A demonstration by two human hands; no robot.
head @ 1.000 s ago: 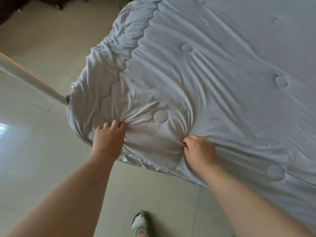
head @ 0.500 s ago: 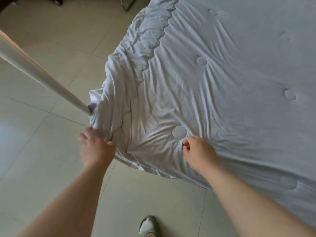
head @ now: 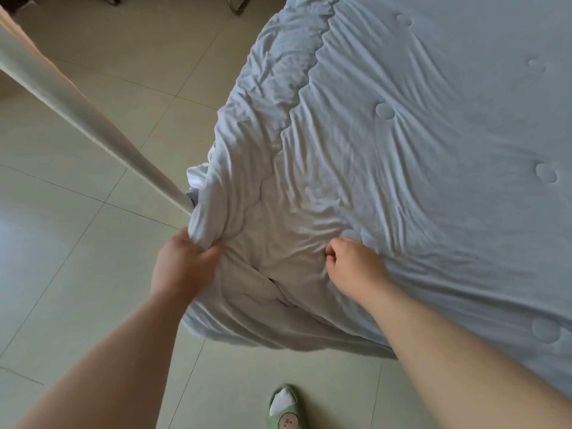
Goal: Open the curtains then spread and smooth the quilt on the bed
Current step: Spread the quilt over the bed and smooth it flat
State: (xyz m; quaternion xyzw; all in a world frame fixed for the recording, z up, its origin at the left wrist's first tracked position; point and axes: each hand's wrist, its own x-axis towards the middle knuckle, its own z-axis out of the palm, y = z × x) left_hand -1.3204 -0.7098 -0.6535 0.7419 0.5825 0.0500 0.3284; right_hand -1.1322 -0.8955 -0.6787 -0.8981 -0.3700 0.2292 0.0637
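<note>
A pale blue-white quilt (head: 418, 156) with round tufted spots covers the bed and fills the right of the view. Its near-left corner is bunched and wrinkled, with a scalloped seam running up the left side. My left hand (head: 182, 264) grips a bunch of the quilt's corner at the bed's edge. My right hand (head: 353, 261) rests on top of the quilt just to the right, fingers curled and pinching the fabric. The curtains are out of view.
Beige floor tiles (head: 77, 274) lie left of and below the bed. A pale pole or rail (head: 77, 119) slants from the upper left down to the bed corner. My foot in a green slipper (head: 284, 410) stands near the bottom edge.
My left hand let go of the quilt top, moved left to the corner and now grips the bunched edge there. My right hand has stayed on the quilt. The corner folds have shifted.
</note>
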